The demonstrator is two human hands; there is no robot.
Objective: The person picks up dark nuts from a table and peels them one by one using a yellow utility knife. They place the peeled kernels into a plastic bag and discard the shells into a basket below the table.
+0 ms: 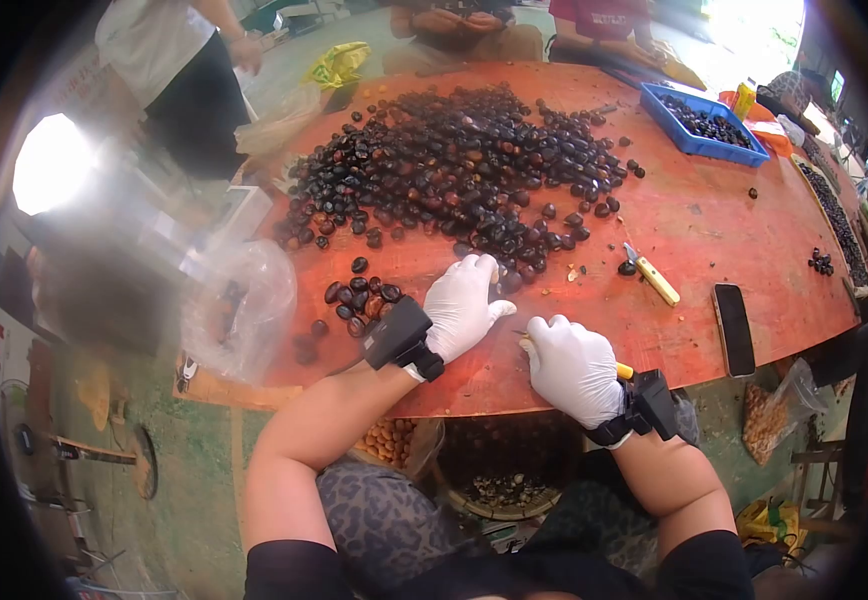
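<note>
My left hand, in a white glove, reaches to the near edge of a pile of dark, glossy, round nuts. Its thumb stands apart from the fingers, whose tips are beside a few nuts; nothing is visibly gripped. To the right, my gloved right hand is closed around a knife with a yellow handle. The handle's end shows behind the palm, and a small tip pokes out by the thumb. A small group of nuts lies left of my left wrist.
On the red table lie a second yellow-handled knife, a phone and a blue tray of nuts. A clear plastic bag sits at left. Below the edge are a basket and brown nuts. Other people are around the table.
</note>
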